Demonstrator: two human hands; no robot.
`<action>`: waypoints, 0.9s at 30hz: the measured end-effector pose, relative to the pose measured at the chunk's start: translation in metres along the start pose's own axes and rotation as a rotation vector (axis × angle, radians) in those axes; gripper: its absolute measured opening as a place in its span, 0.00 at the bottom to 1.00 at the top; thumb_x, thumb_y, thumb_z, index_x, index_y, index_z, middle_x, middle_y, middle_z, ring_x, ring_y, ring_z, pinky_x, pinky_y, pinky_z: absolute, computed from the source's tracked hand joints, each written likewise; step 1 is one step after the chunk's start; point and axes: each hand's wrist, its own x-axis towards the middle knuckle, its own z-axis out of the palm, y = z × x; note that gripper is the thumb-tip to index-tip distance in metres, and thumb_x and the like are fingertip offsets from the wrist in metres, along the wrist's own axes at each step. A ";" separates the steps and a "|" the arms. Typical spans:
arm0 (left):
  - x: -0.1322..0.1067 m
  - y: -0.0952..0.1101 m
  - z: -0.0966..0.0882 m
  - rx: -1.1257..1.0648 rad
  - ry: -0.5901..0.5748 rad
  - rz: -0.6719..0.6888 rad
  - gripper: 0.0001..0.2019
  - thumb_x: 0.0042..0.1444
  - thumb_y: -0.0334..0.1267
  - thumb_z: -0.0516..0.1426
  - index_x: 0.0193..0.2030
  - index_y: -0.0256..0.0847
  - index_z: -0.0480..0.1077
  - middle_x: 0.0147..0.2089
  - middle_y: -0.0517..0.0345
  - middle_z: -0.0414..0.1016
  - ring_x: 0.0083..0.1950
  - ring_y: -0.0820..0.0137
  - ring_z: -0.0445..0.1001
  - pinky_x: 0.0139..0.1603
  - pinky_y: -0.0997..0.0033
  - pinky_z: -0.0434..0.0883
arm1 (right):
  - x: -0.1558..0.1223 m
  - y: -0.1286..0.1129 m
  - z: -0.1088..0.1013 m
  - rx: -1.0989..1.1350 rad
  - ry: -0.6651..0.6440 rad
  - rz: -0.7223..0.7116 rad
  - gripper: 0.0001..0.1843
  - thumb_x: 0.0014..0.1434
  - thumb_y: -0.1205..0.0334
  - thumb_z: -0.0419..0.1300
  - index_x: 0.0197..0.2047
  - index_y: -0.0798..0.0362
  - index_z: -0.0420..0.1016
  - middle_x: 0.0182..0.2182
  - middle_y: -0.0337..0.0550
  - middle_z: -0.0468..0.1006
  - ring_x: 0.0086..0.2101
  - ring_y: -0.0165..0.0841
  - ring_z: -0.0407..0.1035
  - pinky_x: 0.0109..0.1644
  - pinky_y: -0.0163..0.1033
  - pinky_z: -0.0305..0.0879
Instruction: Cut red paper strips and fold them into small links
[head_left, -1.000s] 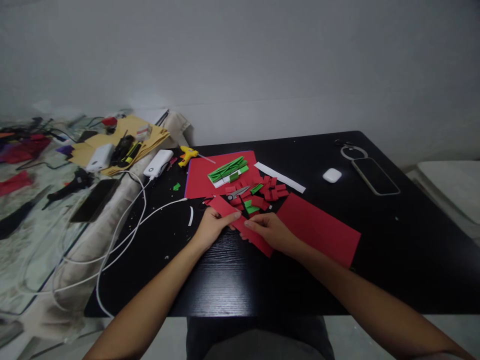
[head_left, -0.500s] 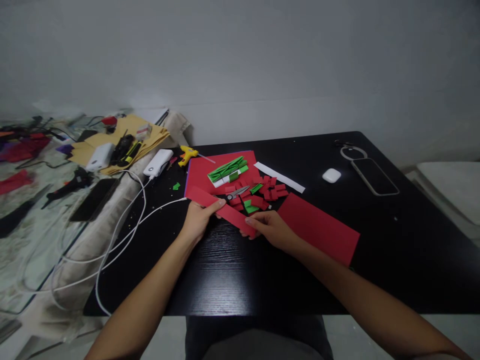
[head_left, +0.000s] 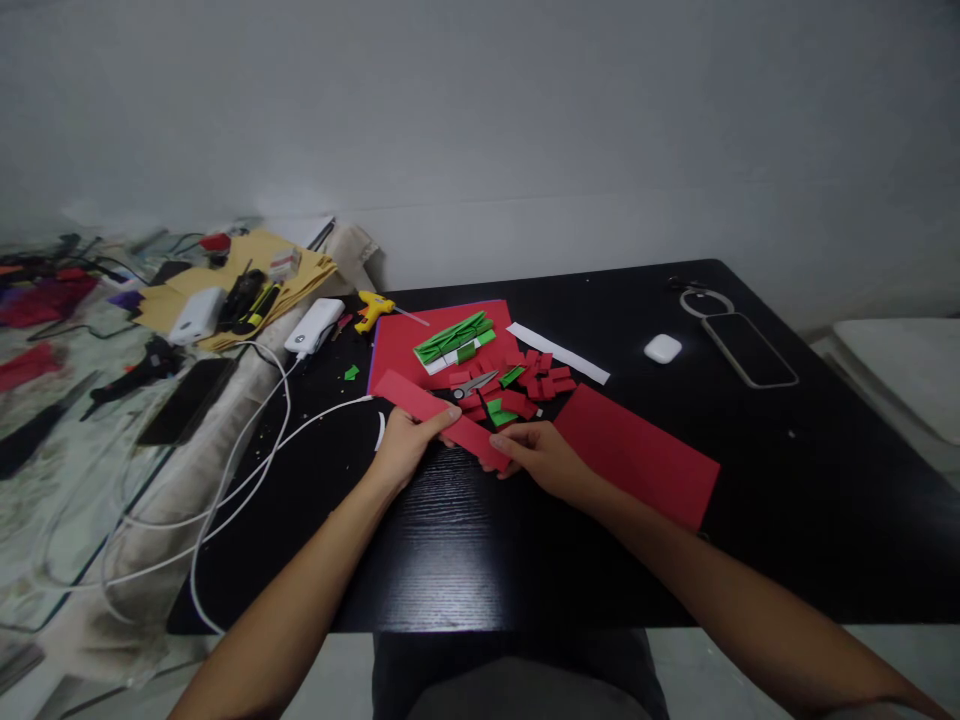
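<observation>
A long red paper strip (head_left: pixel 414 396) is held slantwise above the black table, between both hands. My left hand (head_left: pixel 409 443) pinches it near the middle, thumb on top. At its lower right end my right hand (head_left: pixel 536 452) grips it between thumb and fingers. Just beyond the strip lie scissors (head_left: pixel 474 386), several small folded red paper pieces (head_left: pixel 541 372) and a few green ones (head_left: pixel 498 411). Behind them, folded green paper strips (head_left: pixel 456 337) rest on a red sheet (head_left: pixel 394 345). A larger red paper sheet (head_left: pixel 637 455) lies partly under my right forearm.
A white paper strip (head_left: pixel 559 352) lies behind the pieces. At the back left are a yellow glue gun (head_left: pixel 373 311) and a white power bank (head_left: pixel 315 325) with white cables (head_left: pixel 285 420). A white earbud case (head_left: pixel 663 348) and a phone (head_left: pixel 750 350) lie on the right.
My left hand has slid slightly along the strip toward my right hand, and a small white curved piece now shows beside the left wrist. My right hand has stayed put.
</observation>
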 end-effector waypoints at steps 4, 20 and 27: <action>-0.005 -0.001 0.008 0.049 -0.012 0.003 0.12 0.51 0.42 0.69 0.29 0.33 0.78 0.24 0.55 0.77 0.24 0.71 0.72 0.27 0.73 0.69 | 0.000 0.002 0.000 0.004 -0.005 0.005 0.25 0.56 0.40 0.66 0.33 0.58 0.83 0.31 0.48 0.83 0.29 0.32 0.75 0.35 0.38 0.74; 0.026 0.007 -0.037 -0.156 0.320 0.061 0.13 0.45 0.42 0.71 0.29 0.36 0.77 0.26 0.61 0.75 0.25 0.76 0.70 0.29 0.76 0.69 | 0.001 0.003 -0.002 -0.031 -0.011 -0.008 0.25 0.58 0.41 0.64 0.32 0.58 0.83 0.31 0.49 0.83 0.29 0.33 0.75 0.34 0.37 0.73; 0.014 0.000 -0.023 -0.059 0.210 0.016 0.13 0.47 0.45 0.70 0.28 0.37 0.76 0.26 0.61 0.75 0.25 0.75 0.69 0.29 0.76 0.67 | 0.000 0.003 -0.002 -0.103 0.008 -0.032 0.20 0.56 0.45 0.65 0.37 0.56 0.85 0.33 0.44 0.84 0.35 0.39 0.77 0.40 0.41 0.70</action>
